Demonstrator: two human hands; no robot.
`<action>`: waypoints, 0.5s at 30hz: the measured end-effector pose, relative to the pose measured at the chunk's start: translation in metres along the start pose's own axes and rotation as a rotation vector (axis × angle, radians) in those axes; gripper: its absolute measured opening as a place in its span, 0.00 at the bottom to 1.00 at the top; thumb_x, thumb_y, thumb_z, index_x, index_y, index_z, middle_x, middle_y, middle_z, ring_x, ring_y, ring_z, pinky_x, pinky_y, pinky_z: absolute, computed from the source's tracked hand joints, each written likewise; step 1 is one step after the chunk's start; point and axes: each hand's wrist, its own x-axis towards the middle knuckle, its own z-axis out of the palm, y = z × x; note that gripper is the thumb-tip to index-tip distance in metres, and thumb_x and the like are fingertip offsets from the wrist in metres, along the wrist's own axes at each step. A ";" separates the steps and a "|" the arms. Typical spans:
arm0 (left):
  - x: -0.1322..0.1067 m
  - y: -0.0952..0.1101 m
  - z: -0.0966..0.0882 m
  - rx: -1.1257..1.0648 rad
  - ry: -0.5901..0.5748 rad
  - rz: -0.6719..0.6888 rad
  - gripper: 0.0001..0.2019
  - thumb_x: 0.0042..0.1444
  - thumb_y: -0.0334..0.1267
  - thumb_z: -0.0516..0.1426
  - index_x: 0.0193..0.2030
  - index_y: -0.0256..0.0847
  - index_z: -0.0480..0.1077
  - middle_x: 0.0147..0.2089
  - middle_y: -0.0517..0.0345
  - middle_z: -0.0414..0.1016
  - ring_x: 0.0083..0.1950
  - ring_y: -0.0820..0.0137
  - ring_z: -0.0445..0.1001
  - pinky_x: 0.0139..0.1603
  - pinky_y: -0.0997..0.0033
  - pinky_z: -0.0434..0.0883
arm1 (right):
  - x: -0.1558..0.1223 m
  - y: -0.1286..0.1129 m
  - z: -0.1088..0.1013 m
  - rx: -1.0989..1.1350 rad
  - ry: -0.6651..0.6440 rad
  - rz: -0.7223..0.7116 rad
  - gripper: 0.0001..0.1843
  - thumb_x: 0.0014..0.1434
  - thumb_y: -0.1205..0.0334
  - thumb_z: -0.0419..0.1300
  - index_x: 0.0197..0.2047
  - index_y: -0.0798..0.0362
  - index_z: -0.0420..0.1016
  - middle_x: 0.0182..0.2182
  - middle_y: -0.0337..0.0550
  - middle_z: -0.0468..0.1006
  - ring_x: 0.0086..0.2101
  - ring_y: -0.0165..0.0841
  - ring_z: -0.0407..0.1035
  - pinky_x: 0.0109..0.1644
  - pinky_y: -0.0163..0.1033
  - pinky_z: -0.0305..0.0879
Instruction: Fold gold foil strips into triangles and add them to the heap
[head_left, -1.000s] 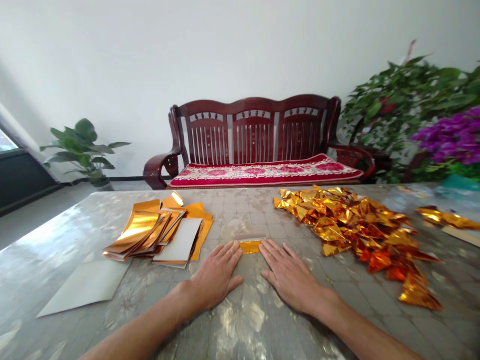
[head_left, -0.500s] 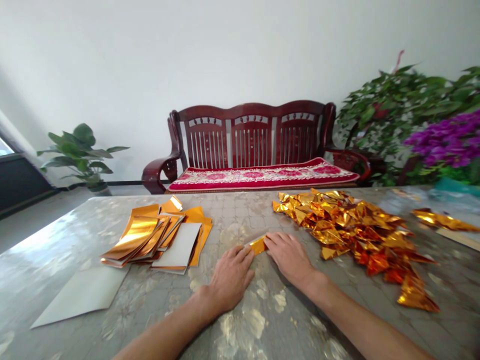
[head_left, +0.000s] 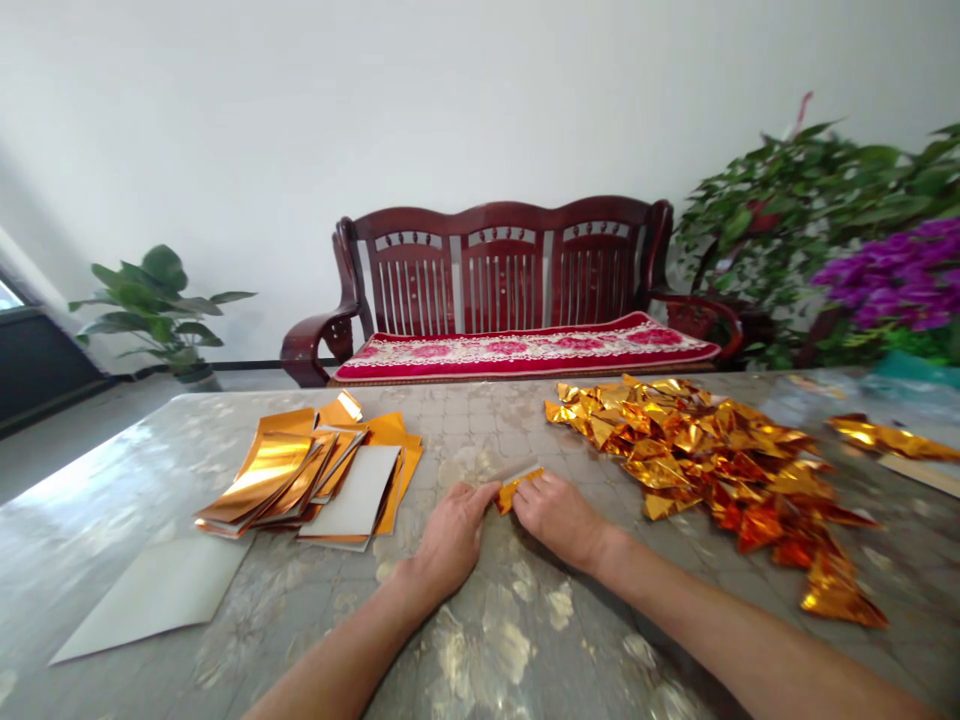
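Note:
Between my hands, low over the middle of the table, is a small folded piece of gold foil paper [head_left: 508,493] with a pale edge along its far side. My left hand [head_left: 454,528] pinches its left end between thumb and curled fingers. At its right end, my right hand [head_left: 556,517] has its fingers curled down onto the foil. A loose stack of gold foil sheets [head_left: 277,470], some with the pale back up, lies to the left. To the right spreads a heap of folded gold foil pieces [head_left: 690,440].
A single sheet [head_left: 154,595] lies pale side up at the table's left. Clear plastic [head_left: 814,395] and more gold foil [head_left: 892,438] are at the far right. Beyond the patterned table [head_left: 480,660] stands a wooden bench [head_left: 502,270], with plants on both sides.
My fingers, flat on the folded foil before, have curled into a pinch at its ends. The foil's near side now looks slightly lifted, and my right hand has moved a little left.

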 end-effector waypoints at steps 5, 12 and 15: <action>0.000 0.000 0.000 0.011 0.004 -0.011 0.21 0.62 0.26 0.47 0.58 0.43 0.69 0.46 0.54 0.78 0.50 0.64 0.72 0.53 0.66 0.69 | -0.002 0.000 0.001 0.017 -0.015 0.014 0.08 0.62 0.74 0.56 0.36 0.57 0.76 0.32 0.47 0.79 0.33 0.39 0.73 0.36 0.42 0.62; 0.005 0.004 0.001 0.144 0.004 -0.027 0.20 0.63 0.30 0.50 0.60 0.46 0.67 0.43 0.55 0.78 0.49 0.63 0.73 0.49 0.68 0.70 | -0.003 0.006 0.008 0.079 0.052 0.079 0.10 0.64 0.73 0.54 0.35 0.55 0.75 0.31 0.45 0.78 0.32 0.36 0.72 0.35 0.41 0.58; 0.006 0.006 0.002 0.233 0.023 -0.018 0.19 0.64 0.32 0.50 0.59 0.46 0.67 0.39 0.55 0.77 0.44 0.64 0.73 0.45 0.69 0.69 | -0.005 0.005 0.009 0.118 0.078 0.094 0.10 0.65 0.72 0.53 0.34 0.55 0.74 0.30 0.44 0.77 0.32 0.35 0.70 0.35 0.40 0.56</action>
